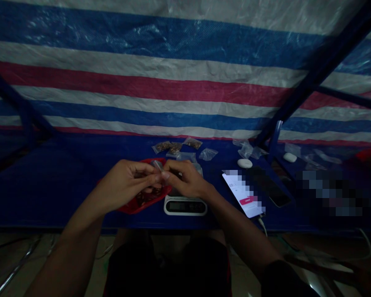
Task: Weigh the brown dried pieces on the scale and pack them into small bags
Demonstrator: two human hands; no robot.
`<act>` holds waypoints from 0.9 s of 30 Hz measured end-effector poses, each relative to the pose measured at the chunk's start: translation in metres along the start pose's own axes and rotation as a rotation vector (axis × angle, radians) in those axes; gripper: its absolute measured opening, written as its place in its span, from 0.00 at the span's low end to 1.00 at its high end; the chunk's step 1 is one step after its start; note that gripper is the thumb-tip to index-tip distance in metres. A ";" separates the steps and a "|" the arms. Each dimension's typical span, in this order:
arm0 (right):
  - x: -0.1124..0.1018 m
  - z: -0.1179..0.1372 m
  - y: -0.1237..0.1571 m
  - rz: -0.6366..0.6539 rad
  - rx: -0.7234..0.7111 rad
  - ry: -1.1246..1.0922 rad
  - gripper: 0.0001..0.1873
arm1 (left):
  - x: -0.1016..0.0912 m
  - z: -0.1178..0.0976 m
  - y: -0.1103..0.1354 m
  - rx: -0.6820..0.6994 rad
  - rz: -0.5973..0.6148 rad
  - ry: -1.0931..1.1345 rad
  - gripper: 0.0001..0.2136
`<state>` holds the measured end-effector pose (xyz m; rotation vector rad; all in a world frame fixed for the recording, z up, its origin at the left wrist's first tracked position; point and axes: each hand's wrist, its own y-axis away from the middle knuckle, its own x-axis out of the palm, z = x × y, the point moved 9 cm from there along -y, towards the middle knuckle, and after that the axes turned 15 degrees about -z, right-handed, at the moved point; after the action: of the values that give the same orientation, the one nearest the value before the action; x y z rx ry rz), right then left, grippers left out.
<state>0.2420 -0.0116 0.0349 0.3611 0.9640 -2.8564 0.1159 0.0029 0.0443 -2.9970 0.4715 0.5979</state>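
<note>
A small clear plastic bag (157, 165) is pinched between the fingertips of my left hand (136, 181) and my right hand (187, 177). Both hands are closed on it and meet over a red basket (130, 207) and a digital scale (185, 207). Small brown pieces (149, 195) lie in the basket, partly hidden by my left hand. My right hand covers much of the scale's platform. Whether the pinched bag has anything in it, I cannot tell. Behind the hands lie filled bags (175, 148) of brown pieces and a flat clear bag (208, 154).
A lit phone (244, 194) with a cable lies right of the scale, beside a dark phone (273, 192). Two white cases (245, 163) and loose clear bags (250, 149) are farther back. Blue metal bars (297, 103) slant up before a striped tarp (173, 86).
</note>
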 end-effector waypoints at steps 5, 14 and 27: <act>0.008 0.006 0.003 0.083 -0.097 0.142 0.19 | 0.003 0.001 0.005 0.037 0.075 -0.060 0.13; 0.011 0.002 0.003 0.092 -0.084 0.260 0.14 | 0.001 0.006 0.005 0.078 -0.035 -0.119 0.11; 0.023 0.001 0.007 0.134 -0.096 0.259 0.13 | 0.004 -0.002 0.013 0.164 -0.049 -0.207 0.11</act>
<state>0.2213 -0.0180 0.0255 0.7697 1.0678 -2.6764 0.1160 -0.0112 0.0444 -2.7455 0.4098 0.8121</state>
